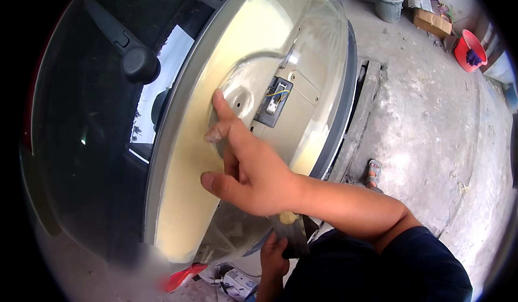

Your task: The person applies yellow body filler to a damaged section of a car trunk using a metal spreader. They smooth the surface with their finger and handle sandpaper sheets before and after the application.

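Observation:
My right hand (259, 172) reaches across the rear panel (186, 194) of a car, which carries smooth pale-yellow filler patches. Its index finger is stretched out, with the tip at the edge of the round recess (243, 94), and the thumb stands apart. Nothing shows in this hand; a second fingertip looks dusty. Lower down, my left hand (274, 256) grips a dark flat putty board (294, 240) by its edge. A dab of yellow putty (288, 217) sits on the board, partly hidden behind my right forearm.
A black rear wiper (137, 62) lies over the dark window. Wires show in an opened black fitting (274, 102) on the panel. On the concrete floor stand a grey bucket (388, 5), a cardboard box (431, 22) and a red basin (469, 53). My sandalled foot (373, 172) is near the bumper.

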### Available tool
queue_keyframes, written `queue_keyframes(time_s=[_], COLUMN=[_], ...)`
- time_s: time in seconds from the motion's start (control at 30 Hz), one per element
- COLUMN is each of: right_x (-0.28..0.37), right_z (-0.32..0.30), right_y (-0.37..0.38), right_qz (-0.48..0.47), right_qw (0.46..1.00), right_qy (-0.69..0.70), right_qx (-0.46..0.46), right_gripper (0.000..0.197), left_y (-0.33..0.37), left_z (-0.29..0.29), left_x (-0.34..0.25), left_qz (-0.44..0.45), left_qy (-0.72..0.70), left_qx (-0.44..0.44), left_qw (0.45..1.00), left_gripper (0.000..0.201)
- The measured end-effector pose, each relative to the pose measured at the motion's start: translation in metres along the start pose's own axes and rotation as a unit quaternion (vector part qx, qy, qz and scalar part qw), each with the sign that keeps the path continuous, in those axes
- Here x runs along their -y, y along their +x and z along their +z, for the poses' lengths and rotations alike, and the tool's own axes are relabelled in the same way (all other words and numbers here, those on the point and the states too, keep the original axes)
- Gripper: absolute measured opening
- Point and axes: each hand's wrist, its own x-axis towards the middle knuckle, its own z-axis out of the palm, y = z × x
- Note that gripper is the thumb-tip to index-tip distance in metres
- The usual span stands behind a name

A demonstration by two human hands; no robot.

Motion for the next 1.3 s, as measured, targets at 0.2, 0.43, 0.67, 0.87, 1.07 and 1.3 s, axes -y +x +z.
queue_keyframes(time_s=[0.2,0.43,0.67,0.87,1.07,1.3], right_x=[-0.006,-0.014,-0.032,-0.039,-0.044,-0.018], right_z=[0.003,0.000,-0.007,-0.012,-0.017,-0.021], right_y=[-0.013,-0.029,-0.049,-0.057,-0.068,-0.037], right_qz=[-0.057,-0.063,-0.109,-0.125,-0.123,-0.157], right_qw=[0.993,0.978,0.959,0.951,0.936,0.925], right_qy=[-0.095,-0.176,-0.241,-0.264,-0.301,-0.338], right_qx=[0.027,0.090,0.103,0.101,0.134,0.073], right_gripper=[0.044,0.042,0.039,0.037,0.039,0.038], left_y=[0.004,0.008,0.008,0.007,0.001,-0.006], left_z=[-0.010,-0.020,-0.022,-0.017,-0.011,-0.011], left_x=[0.006,0.013,0.017,0.017,0.012,0.012], left_qz=[0.028,0.041,0.031,0.044,0.015,0.018], left_qy=[0.060,0.083,0.055,0.071,0.026,0.000], left_qx=[0.009,0.001,0.004,0.013,0.011,-0.003], left_qw=[0.998,0.996,0.998,0.996,0.999,1.000], left_gripper=[0.045,0.044,0.042,0.044,0.043,0.044])
